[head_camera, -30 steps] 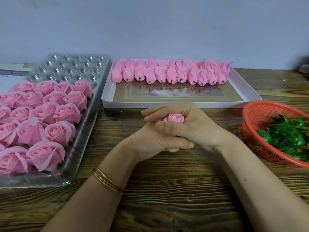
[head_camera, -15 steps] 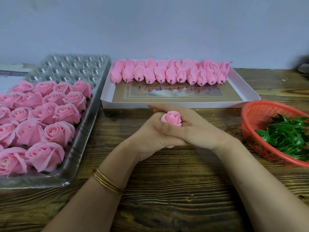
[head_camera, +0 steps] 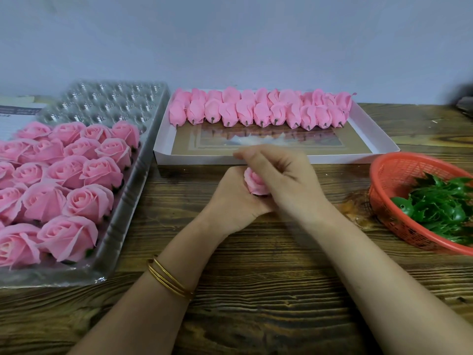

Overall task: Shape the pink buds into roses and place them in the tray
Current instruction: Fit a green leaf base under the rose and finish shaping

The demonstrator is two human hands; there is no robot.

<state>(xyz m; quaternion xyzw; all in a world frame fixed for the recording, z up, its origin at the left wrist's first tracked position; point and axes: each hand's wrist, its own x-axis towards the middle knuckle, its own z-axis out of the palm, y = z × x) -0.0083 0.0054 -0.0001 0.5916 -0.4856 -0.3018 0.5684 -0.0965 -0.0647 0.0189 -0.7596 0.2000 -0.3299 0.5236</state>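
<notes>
It looked like a small craft workshop: a wooden table (head_camera: 268,290) against a bare wall (head_camera: 230,34) bore a tray (head_camera: 110,101) of roses (head_camera: 87,201), a box (head_camera: 199,158) of buds (head_camera: 256,108) and a basket (head_camera: 384,170) of leaves (head_camera: 440,203).

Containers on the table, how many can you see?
3. A clear plastic tray holding roses on the left, a white box with pink buds at the back, a red basket of green leaves on the right. More may lie outside the picture.

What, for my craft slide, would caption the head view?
Left hand and right hand hold a pink bud beside the tray of finished roses.
</notes>
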